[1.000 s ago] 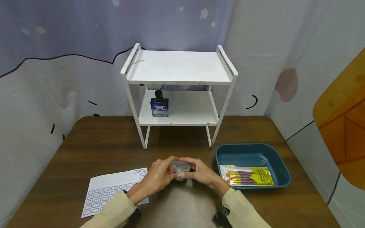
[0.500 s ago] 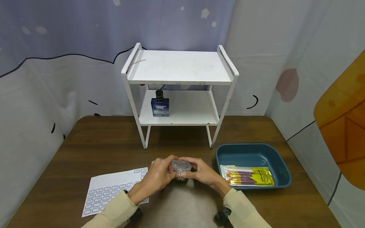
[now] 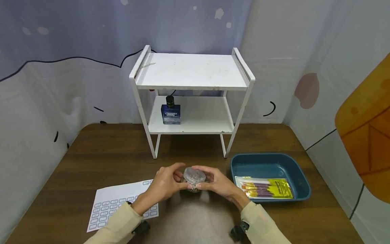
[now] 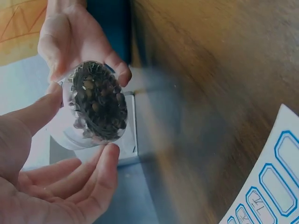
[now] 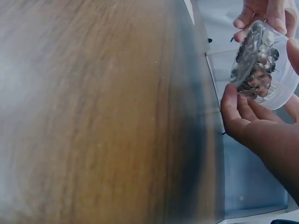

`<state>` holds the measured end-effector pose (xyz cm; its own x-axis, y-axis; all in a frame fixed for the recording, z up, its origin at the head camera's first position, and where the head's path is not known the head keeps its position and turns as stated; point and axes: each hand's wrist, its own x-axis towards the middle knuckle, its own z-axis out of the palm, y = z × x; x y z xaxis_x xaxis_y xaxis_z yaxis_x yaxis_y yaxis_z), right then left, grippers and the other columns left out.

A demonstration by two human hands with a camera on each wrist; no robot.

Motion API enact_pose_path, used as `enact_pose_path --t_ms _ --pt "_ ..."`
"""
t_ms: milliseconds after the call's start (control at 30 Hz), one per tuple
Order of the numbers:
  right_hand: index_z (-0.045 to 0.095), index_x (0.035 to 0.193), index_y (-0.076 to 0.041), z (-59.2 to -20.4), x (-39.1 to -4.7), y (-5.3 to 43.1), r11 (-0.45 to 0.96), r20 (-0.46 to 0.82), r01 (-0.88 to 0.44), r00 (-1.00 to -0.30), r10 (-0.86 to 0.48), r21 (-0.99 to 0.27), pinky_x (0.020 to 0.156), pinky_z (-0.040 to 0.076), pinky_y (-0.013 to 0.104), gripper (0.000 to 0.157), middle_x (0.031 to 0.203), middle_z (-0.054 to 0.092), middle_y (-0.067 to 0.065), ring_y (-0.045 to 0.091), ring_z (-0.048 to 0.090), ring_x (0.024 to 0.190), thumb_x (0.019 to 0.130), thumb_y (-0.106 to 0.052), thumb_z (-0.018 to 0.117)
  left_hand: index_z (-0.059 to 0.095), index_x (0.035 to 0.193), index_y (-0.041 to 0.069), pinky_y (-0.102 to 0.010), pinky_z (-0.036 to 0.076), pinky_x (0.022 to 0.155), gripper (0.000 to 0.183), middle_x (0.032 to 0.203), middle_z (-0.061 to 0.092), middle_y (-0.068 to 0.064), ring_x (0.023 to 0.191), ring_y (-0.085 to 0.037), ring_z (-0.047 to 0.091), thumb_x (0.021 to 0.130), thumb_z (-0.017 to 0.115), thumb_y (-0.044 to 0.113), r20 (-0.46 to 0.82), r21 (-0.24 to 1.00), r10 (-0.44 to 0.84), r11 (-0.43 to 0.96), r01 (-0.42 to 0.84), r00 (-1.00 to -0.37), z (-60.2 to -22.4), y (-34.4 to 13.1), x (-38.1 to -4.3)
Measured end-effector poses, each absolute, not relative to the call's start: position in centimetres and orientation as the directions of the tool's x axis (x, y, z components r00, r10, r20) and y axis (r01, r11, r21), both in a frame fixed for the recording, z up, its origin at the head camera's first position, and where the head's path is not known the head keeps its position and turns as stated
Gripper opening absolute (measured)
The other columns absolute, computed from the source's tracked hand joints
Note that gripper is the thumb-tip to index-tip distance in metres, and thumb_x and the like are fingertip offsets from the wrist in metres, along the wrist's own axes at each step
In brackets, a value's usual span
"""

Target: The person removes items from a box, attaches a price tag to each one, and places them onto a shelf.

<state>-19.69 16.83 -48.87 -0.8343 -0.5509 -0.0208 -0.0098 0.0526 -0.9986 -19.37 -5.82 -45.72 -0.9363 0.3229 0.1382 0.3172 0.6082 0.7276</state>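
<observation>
Wooden table (image 3: 91, 159) carrying a white two-tier shelf (image 3: 192, 71). Right: teal tray (image 3: 259, 164); left: sheet of printed labels (image 3: 117, 193). In the tray, paintbrush packet (image 3: 265, 188). Right hand (image 3: 220, 184) grips the jar (image 3: 194, 176), thumb opposing fingers; left hand (image 3: 164, 184), thumb touching it, fingers half-curled, their hold indeterminable. Lower tier: perfume bottle (image 3: 171, 114). The jar, clear and lidded, lies between the hands before the shelf, containing metal tacks (image 5: 258, 72).
</observation>
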Motion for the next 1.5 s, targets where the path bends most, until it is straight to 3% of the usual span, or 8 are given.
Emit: enact_pose_path --t_ms 167,467,1133,1500 --pt "0.045 0.147 0.001 -48.7 -19.6 16.7 0.009 0.023 -0.033 -0.864 -0.503 -0.999 0.098 0.048 0.022 0.062 0.148 0.045 0.027 0.028 0.054 0.127 0.092 -0.008 0.071 0.065 0.125 0.003 -0.026 0.059 0.066 0.066 0.087 0.075 -0.011 0.076 -0.020 0.074 0.068 0.093 0.020 0.124 0.802 0.311 0.527 0.279 -0.942 -45.6 -6.1 -19.6" --pt "0.043 0.144 0.008 -48.4 -19.5 16.4 -0.075 0.070 -0.040 -0.893 -0.444 -0.996 0.089 0.055 0.023 0.066 0.137 0.052 0.035 0.009 0.065 0.109 0.090 -0.010 0.074 0.065 0.124 0.004 -0.021 0.055 0.061 0.063 0.080 0.074 -0.008 0.070 -0.015 0.071 0.069 0.092 0.019 0.167 0.828 0.285 0.479 0.291 -0.944 -45.5 -6.2 -20.0" --pt "0.048 0.140 0.008 -48.4 -19.6 16.3 -0.055 0.059 -0.039 -0.908 -0.414 -0.998 0.087 0.055 0.023 0.063 0.132 0.056 0.034 0.009 0.065 0.105 0.088 -0.011 0.077 0.066 0.120 0.002 -0.021 0.055 0.063 0.057 0.080 0.072 -0.010 0.068 -0.012 0.067 0.071 0.091 0.018 0.209 0.833 0.342 0.428 0.349 -0.916 -45.8 -6.4 -20.2" --pt "0.051 0.138 0.008 -48.7 -19.3 16.2 -0.037 0.078 -0.069 -0.927 -0.367 -0.997 0.084 0.056 0.023 0.059 0.130 0.058 0.033 0.009 0.067 0.101 0.087 -0.006 0.076 0.060 0.128 0.000 -0.025 0.058 0.068 0.061 0.084 0.073 -0.013 0.072 -0.015 0.070 0.076 0.087 0.013 0.212 0.858 0.409 0.357 0.369 -0.888 -45.9 -7.4 -20.7"
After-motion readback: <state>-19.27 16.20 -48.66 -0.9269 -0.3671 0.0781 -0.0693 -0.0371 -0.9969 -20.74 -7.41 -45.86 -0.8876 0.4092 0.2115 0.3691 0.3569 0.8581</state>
